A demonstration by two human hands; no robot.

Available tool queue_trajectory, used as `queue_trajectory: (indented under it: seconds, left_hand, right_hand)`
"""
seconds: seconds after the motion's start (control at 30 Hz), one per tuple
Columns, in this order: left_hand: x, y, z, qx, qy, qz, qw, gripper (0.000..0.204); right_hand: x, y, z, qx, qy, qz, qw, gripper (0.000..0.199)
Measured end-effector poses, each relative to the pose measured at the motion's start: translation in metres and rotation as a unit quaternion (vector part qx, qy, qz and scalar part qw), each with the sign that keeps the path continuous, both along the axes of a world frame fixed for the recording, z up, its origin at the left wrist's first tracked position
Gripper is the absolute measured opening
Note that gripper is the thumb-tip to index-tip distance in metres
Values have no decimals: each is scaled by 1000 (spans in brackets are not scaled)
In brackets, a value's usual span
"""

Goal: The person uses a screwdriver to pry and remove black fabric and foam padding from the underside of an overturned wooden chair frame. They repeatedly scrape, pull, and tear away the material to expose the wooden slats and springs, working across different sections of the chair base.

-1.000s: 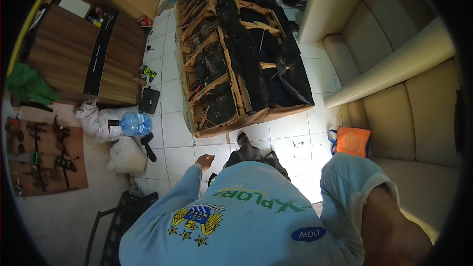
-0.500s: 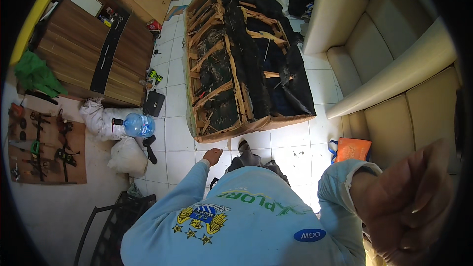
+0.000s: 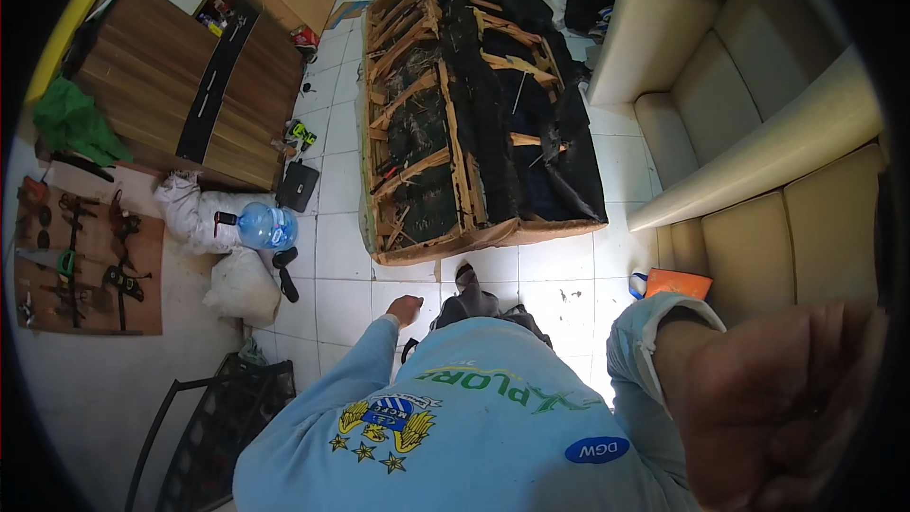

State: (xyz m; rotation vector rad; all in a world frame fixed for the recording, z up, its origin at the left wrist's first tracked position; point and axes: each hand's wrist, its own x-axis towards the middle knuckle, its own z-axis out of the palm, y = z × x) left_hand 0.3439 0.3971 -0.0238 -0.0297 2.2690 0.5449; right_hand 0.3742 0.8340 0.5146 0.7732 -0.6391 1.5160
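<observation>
My left hand (image 3: 406, 310) hung at my side and my right hand (image 3: 768, 408) was raised close; how far their fingers (image 3: 414, 303) were open, or whether they held anything, I couldn't tell. The torn wooden frame (image 3: 493, 133) lay on the tiled floor (image 3: 341, 237) ahead.

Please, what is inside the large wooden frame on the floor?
Inside the frame, bare wooden bars show. Black cloth covers parts of it; whatever lies under the cloth cannot be seen.

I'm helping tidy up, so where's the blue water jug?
The blue water jug is at the head view's left, beside white sacks, near the black case.
</observation>
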Motion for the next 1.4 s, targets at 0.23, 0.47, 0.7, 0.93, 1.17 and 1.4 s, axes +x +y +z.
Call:
queue_trajectory:
  seconds: [0.23, 0.47, 0.7, 0.93, 1.17, 1.4]
  left_hand:
    - [10, 0, -7, 11, 23, 46, 999, 57]
    - [22, 16, -7, 56, -16, 112, 992, 56]
    - [9, -36, -68, -19, -88, -54, 994, 53]
    - [-98, 2, -66, 24, -42, -87, 995, 56]
    - [-201, 74, -70, 51, -68, -48, 995, 55]
    - [-245, 171, -85, 60, 55, 114, 990, 72]
  right_hand:
    - [-15, -1, 1, 51, 10, 20, 998, 25]
    - [-65, 15, -72, 45, -271, -81, 958, 31]
    - [-79, 8, -287, -7, -814, 9, 581, 26]
    - [-9, -4, -440, -36, -936, 94, 337, 20]
    - [-59, -22, -430, 4, -937, 153, 315, 27]
    - [-121, 3, -522, 146, -916, 150, 343, 17]
